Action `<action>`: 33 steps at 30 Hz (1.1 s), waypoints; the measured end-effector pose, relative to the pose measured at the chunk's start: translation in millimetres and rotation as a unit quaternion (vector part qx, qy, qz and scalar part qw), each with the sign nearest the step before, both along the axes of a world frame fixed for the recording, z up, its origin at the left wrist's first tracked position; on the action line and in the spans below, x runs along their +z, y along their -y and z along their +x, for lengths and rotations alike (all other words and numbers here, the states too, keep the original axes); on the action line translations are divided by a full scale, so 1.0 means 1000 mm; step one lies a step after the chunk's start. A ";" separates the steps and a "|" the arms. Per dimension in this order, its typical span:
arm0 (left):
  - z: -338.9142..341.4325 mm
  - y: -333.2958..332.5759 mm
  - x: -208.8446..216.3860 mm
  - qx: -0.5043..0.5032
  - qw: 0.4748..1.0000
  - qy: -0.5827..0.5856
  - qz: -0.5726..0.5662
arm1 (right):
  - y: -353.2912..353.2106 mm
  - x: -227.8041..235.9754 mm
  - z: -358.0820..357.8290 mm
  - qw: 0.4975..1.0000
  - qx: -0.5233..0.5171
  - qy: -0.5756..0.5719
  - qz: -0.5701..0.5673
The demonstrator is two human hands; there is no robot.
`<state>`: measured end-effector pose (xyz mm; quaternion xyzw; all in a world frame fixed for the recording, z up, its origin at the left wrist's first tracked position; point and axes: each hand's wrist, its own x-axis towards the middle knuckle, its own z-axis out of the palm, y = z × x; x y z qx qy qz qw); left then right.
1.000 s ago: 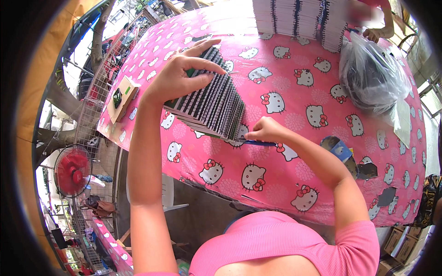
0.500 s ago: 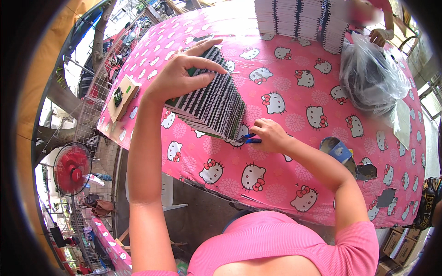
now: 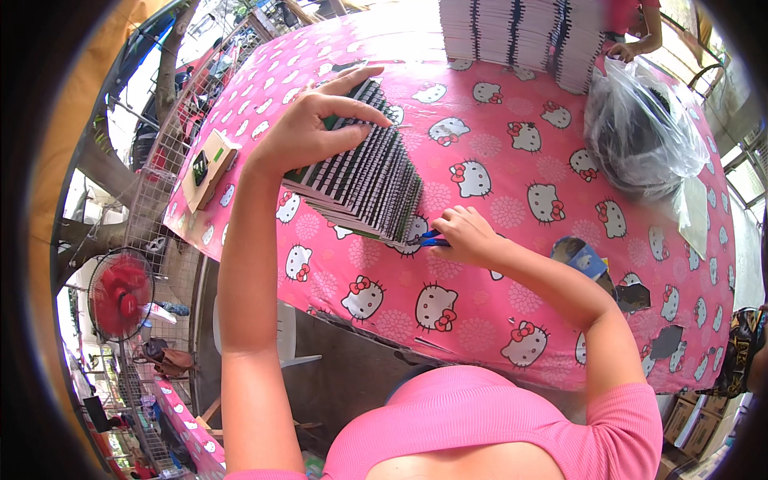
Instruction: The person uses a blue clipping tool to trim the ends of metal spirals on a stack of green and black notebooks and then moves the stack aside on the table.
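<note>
Black-and-white striped booklets (image 3: 364,180) lie fanned in a slanted stack on the pink cat-print tablecloth (image 3: 512,264), long axis running from the far left toward the near right corner. The left hand (image 3: 316,128) presses flat on top, fingers spread; the right hand (image 3: 464,236) pinches a blue pen (image 3: 432,238) at the near corner — likely marking or counting edges. Next calls for a steady stack.

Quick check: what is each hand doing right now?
Left hand: open, fingers spread, pressing flat on the fanned stack of black-and-white striped booklets.
Right hand: closed on a small blue tool at the stack's corner.
</note>
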<state>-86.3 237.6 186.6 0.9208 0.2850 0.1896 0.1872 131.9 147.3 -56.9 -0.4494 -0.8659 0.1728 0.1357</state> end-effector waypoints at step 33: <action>-0.013 0.026 0.001 0.087 0.842 0.254 0.467 | 0.034 0.025 -0.017 0.987 -0.123 0.064 -0.083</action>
